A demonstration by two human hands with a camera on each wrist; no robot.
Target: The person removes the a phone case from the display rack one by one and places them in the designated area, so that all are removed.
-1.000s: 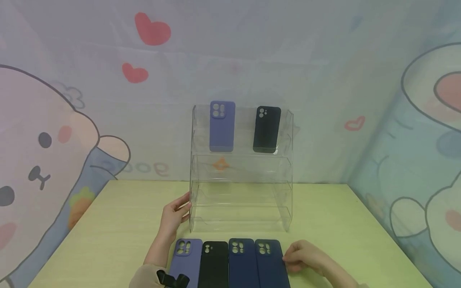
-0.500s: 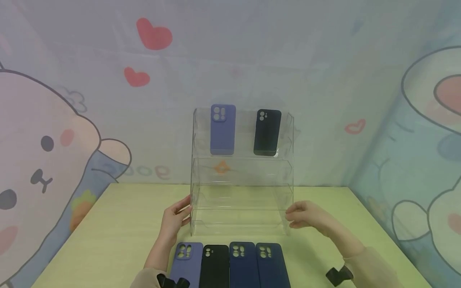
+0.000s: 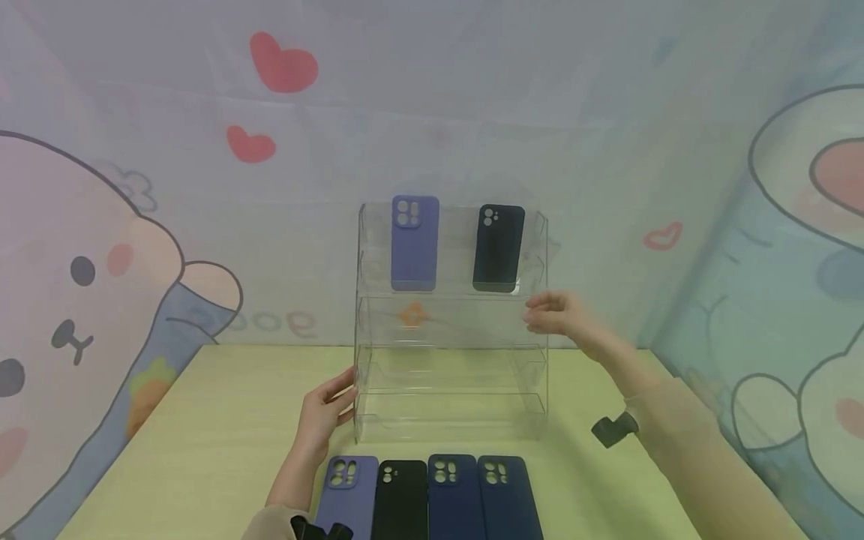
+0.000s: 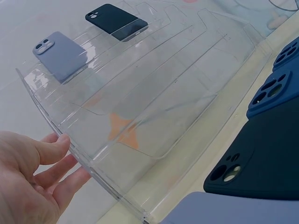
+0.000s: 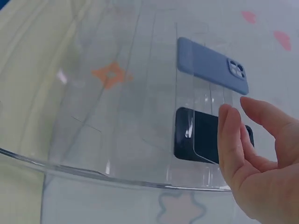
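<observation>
A clear acrylic tiered display rack [image 3: 451, 405] stands on the table. On its top tier lean a light purple phone case [image 3: 415, 247] and a black phone case [image 3: 498, 251]. My left hand [image 3: 320, 412] touches the rack's left side, thumb and fingertips against the edge of the side panel in the left wrist view. My right hand [image 3: 562, 319] is raised at the rack's right side, below the black case in the head view, thumb apart from the fingers and nothing between them. The right wrist view shows its fingers overlapping the black case [image 5: 205, 137].
Before the rack lies a row of phone cases: a purple one [image 3: 351, 502], a black one [image 3: 401, 506] and two dark blue ones, the left [image 3: 455, 502] and the right [image 3: 508, 502]. A printed cloth [image 3: 607, 150] hangs behind the pale yellow table [image 3: 236, 442].
My right hand has risen from beside the right blue case, past the rack's lower right side, to its upper tiers. My left hand stays at the rack's left side.
</observation>
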